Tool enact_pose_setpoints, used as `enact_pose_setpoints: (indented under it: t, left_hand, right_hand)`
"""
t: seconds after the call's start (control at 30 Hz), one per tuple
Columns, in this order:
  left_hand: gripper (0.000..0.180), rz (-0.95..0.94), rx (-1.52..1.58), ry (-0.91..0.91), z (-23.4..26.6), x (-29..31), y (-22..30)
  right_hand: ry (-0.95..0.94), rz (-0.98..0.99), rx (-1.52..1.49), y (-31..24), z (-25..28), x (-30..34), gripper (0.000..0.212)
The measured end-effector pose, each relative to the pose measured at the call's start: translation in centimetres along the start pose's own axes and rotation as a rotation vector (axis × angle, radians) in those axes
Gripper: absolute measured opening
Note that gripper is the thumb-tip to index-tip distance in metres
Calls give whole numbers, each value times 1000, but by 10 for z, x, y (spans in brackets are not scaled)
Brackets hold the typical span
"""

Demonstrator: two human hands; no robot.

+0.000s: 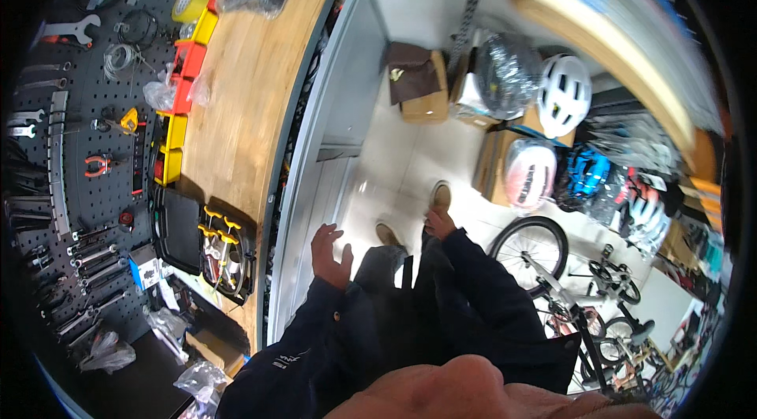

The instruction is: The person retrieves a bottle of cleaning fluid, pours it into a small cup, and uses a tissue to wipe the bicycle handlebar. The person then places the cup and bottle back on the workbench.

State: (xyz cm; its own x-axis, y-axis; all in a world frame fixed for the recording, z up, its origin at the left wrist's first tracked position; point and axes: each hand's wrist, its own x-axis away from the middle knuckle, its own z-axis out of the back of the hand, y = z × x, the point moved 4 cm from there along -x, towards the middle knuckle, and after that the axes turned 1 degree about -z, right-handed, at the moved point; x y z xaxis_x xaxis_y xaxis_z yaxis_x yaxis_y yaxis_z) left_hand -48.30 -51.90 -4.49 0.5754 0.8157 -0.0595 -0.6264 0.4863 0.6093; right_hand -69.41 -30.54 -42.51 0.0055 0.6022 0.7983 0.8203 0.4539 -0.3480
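My left hand [331, 256] is raised beside the grey cabinet [339, 111] under the workbench, its fingers spread and nothing in them. My right hand [440, 223] hangs in front of my right leg, above my brown shoe [441, 195]. Its fingers are loosely bent and seen partly end-on; no object shows in it. Neither hand touches the bench. Nearest to my left hand on the wooden benchtop [244, 64] lies an open black tool case [177, 230] with yellow-handled tools [221, 231] inside.
A pegboard [79, 135] with wrenches and pliers stands left, behind red and yellow bins [188, 60]. Ahead on the floor is a cardboard box [426, 104]. Helmets [564, 96] and boxes line the right side. A bicycle wheel [530, 253] and several bikes stand at lower right.
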Motion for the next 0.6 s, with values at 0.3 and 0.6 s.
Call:
enact_pose_setpoints:
  t: [0.3, 0.6]
  left_hand:
    - [42, -293, 320, 38, -5, -69, 27]
    - [43, -254, 641, -367, -46, -85, 72]
  right_hand:
    - [737, 565, -394, -55, 55, 320, 45]
    - [561, 932, -946, 28, -107, 429, 85]
